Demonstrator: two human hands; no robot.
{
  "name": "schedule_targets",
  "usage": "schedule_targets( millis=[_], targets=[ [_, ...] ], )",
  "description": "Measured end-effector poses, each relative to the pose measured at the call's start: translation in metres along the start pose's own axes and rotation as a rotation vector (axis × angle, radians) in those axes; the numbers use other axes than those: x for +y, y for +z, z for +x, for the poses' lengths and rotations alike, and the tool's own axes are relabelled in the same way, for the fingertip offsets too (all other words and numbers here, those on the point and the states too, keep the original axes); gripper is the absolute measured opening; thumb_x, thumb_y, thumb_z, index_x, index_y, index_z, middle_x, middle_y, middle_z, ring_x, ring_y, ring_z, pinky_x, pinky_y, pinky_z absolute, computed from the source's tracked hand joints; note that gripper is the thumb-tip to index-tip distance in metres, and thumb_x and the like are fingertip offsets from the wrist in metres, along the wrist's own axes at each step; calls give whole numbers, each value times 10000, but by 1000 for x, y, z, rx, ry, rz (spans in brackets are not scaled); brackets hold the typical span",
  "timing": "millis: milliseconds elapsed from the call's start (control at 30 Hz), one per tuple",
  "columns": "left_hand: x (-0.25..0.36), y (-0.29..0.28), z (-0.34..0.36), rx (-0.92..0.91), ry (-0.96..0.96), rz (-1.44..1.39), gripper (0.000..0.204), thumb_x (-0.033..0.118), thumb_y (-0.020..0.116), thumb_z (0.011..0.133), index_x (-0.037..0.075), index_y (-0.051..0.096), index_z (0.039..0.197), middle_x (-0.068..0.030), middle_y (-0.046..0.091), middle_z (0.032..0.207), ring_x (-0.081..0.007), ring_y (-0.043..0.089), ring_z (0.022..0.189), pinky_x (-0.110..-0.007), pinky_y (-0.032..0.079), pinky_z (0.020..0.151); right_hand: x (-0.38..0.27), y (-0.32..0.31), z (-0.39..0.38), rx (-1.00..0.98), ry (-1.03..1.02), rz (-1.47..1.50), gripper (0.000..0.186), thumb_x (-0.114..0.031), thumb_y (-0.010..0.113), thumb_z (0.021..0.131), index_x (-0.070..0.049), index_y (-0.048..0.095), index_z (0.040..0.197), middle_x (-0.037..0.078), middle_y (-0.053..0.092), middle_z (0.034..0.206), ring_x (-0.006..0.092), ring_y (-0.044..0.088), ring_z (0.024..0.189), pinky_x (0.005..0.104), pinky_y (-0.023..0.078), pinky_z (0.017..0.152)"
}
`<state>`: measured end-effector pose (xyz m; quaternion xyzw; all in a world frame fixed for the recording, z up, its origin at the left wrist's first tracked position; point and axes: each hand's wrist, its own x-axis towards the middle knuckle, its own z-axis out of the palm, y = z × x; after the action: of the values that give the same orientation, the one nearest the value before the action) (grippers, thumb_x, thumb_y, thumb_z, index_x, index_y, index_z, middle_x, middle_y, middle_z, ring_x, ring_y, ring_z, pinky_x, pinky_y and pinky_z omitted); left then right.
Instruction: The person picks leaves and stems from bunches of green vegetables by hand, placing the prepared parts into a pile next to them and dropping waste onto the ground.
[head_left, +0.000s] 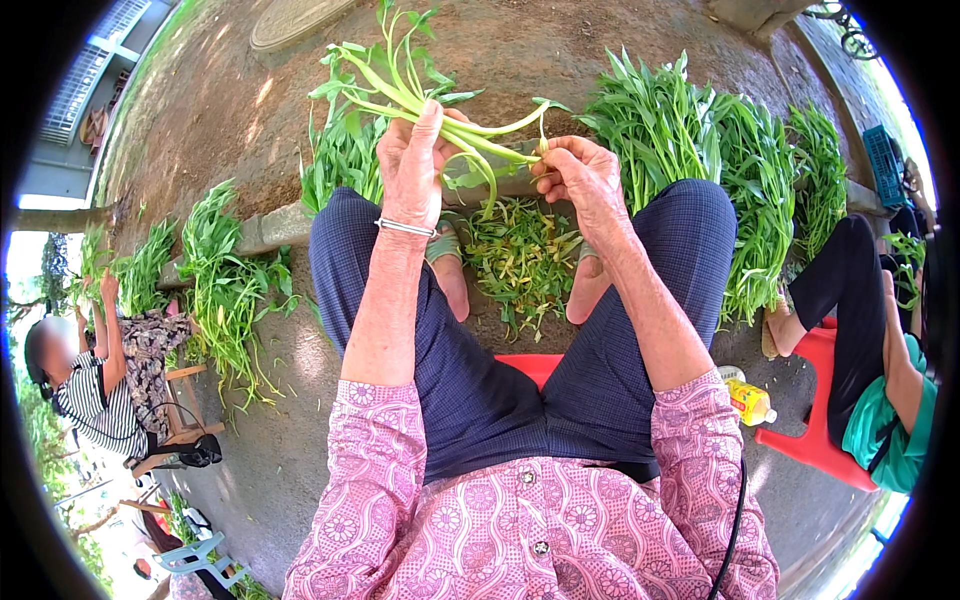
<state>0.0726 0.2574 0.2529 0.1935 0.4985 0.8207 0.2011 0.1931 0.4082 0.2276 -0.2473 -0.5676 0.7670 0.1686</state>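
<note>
A small bunch of leafy green stems [395,85] is gripped in my left hand [410,165], its fingers closed round the stems and its thumb on top. My right hand [580,185] is closed in a pinch at the right end of the stems, by a small pale yellowish shoot. Below my hands, between my sandalled feet, lies a heap of loose green and yellowing leaves [515,265]. Behind it, bundles of long leafy greens [650,130] lie along a low concrete kerb.
More greens [225,270] lie left of my knees. A person [85,400] in stripes sits at left with raised hands; another [880,360] sits at right on a red stool [800,450]. A yellow bottle [745,400] lies by my right hip. A blue crate [883,165] stands back right.
</note>
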Motion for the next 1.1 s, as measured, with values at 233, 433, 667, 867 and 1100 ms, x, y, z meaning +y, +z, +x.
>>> schedule_targets(
  millis=[233,433,667,867,1100],
  targets=[
    [-2,-1,1,-11,-13,-11,221,245,576,923,25,563,938,-145,641,893,-244,653,843,-348,541,709,-4,-1,-1,22,-42,-80,147,-93,532,843,8,627,894,61,640,683,73,565,509,187,443,455],
    [0,-5,3,10,-58,-51,199,242,581,919,44,575,936,-146,650,899,-245,654,846,-343,537,729,-5,-2,-1,53,-86,-152,226,-85,468,861,33,642,943,66,639,683,64,536,499,186,424,443],
    [3,-9,2,27,-57,-98,189,235,593,911,51,574,948,-145,650,908,-261,651,864,-378,534,761,-7,-2,-2,40,-95,-191,216,-97,492,887,29,648,968,67,656,730,53,537,511,176,414,445],
    [8,-3,3,90,-5,-98,215,238,581,920,27,550,896,-146,649,850,-241,662,793,-347,555,670,-3,-5,0,-48,-24,-212,198,-135,577,889,28,640,981,60,669,763,50,560,538,172,420,447],
    [9,-6,1,61,-9,-93,206,243,602,905,42,563,933,-139,647,905,-257,652,855,-374,537,746,0,-5,2,-52,3,-261,184,-113,574,881,38,635,965,65,667,760,64,581,554,176,435,450]
  ],
)
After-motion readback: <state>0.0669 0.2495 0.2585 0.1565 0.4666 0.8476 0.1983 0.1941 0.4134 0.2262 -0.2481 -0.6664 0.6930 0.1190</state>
